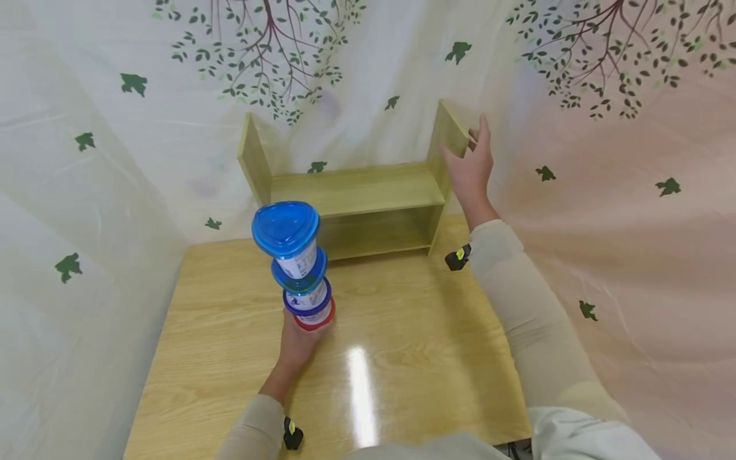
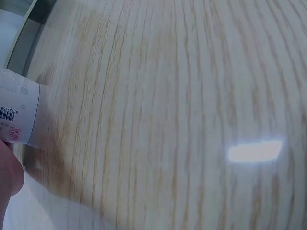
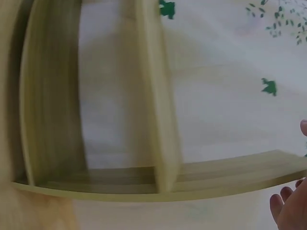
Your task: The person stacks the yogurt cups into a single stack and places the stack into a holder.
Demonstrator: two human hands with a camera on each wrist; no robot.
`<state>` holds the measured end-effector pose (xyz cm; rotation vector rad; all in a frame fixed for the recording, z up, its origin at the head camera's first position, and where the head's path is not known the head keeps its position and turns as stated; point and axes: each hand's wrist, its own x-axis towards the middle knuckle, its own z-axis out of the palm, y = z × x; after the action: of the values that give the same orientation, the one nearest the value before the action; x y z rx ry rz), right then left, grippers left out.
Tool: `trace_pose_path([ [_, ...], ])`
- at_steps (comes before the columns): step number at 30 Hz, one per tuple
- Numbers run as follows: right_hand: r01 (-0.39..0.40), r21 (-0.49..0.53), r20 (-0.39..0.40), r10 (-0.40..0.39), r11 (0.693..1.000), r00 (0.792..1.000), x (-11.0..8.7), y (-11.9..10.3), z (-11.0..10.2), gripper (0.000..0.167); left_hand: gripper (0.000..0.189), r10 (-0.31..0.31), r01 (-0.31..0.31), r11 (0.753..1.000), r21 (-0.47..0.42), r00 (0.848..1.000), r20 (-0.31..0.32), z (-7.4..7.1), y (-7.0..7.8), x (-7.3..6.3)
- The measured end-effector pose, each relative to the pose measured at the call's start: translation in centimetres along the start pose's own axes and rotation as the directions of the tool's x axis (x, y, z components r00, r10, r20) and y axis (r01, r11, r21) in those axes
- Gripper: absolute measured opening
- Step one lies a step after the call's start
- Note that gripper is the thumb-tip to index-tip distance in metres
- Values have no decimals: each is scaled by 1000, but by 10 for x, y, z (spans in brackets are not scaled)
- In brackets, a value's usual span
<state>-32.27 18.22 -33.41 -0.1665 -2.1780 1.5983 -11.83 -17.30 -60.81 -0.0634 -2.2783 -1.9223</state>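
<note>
My left hand (image 1: 298,342) grips the bottom of a stack of lidded plastic tubs (image 1: 299,265), held above the table. Their white sides carry printed labels, and the lids are blue, dark blue and red. In the left wrist view a tub's white wall (image 2: 19,108) with a barcode shows above my thumb (image 2: 10,167). At the right side panel of a small wooden shelf (image 1: 356,191), my right hand (image 1: 471,166) spreads around the panel's edge. The right wrist view has the thumb on the inner side of that panel (image 3: 240,172) and fingertips (image 3: 278,206) on the outer side, with a gap between.
The shelf stands at the back of a light wooden table (image 1: 402,358), against a cloth backdrop (image 1: 368,83) printed with leaves and branches. It has a middle board and a low board between two upright sides. Cloth also hangs at left and right.
</note>
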Motion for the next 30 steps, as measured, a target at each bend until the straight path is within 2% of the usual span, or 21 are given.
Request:
trace_pose_path([
  [5, -104, -22, 51, 105, 994, 993, -7, 50, 7, 92, 102, -20, 21, 1000, 9, 1000, -20, 3, -14, -2],
  [8, -116, -28, 73, 118, 993, 990, -13, 77, 14, 85, 102, -33, 34, 999, 30, 999, -41, 4, -21, -2],
  [12, -88, -20, 74, 89, 996, 993, -21, 100, 21, 63, 100, -53, 55, 997, 45, 997, -51, 3, -20, -1],
  [15, -65, -48, 45, 68, 997, 997, -24, 109, 24, 42, 98, -79, 81, 995, 58, 996, -39, 1, -17, -2],
  [18, -69, -96, 4, 70, 993, 998, -26, 114, 24, 30, 97, -97, 99, 993, 65, 995, -33, 3, -16, -2],
  [24, -104, -103, -37, 101, 989, 994, -25, 115, 24, 29, 98, -80, 85, 993, 82, 995, -57, 8, -14, 3],
  [26, -110, -86, -48, 106, 990, 993, -24, 115, 25, 29, 98, -104, 109, 991, 81, 993, -63, 11, -7, 4],
  [30, -131, -75, -44, 128, 989, 991, -26, 118, 28, 28, 100, -130, 136, 988, 80, 988, -78, 16, -8, 5],
])
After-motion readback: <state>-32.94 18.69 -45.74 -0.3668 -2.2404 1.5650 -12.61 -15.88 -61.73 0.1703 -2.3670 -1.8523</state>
